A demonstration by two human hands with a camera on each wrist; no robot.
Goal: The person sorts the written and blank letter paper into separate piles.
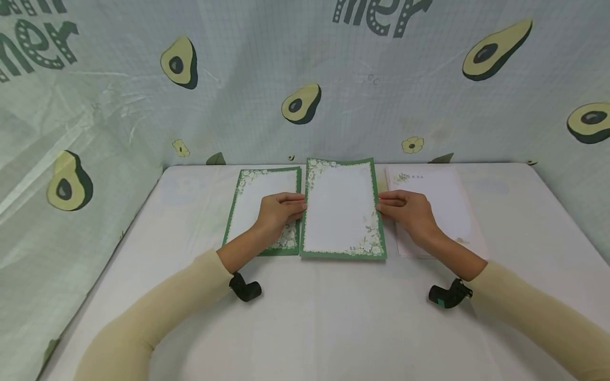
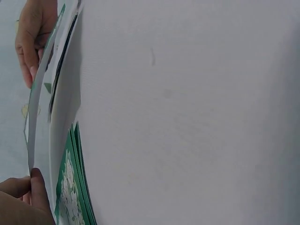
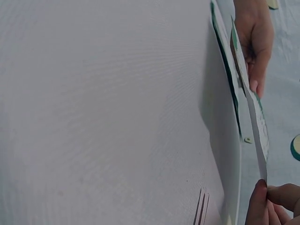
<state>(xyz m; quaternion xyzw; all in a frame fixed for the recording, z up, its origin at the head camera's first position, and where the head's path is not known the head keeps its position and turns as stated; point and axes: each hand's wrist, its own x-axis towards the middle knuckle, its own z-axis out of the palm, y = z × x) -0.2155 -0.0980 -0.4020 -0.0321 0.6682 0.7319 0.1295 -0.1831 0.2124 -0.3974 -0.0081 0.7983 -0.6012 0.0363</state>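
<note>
A sheet of paper with a green floral border (image 1: 339, 209) is held up by both hands at the middle of the table. My left hand (image 1: 279, 211) pinches its left edge. The right edge is pinched by my right hand (image 1: 407, 210). From the side, the sheet (image 3: 257, 136) bows slightly and stands clear of the papers under it. Similar green-bordered sheets (image 1: 264, 203) lie stacked at the left, partly behind the left hand. To the right, partly covered by the right hand, lie pale pink-edged sheets (image 1: 440, 196).
The table (image 1: 305, 317) has a white cover. Behind and to the left of it hangs a pale sheet curtain (image 1: 238, 116) printed with avocados. Dark wrist cameras (image 1: 245, 287) sit on both forearms.
</note>
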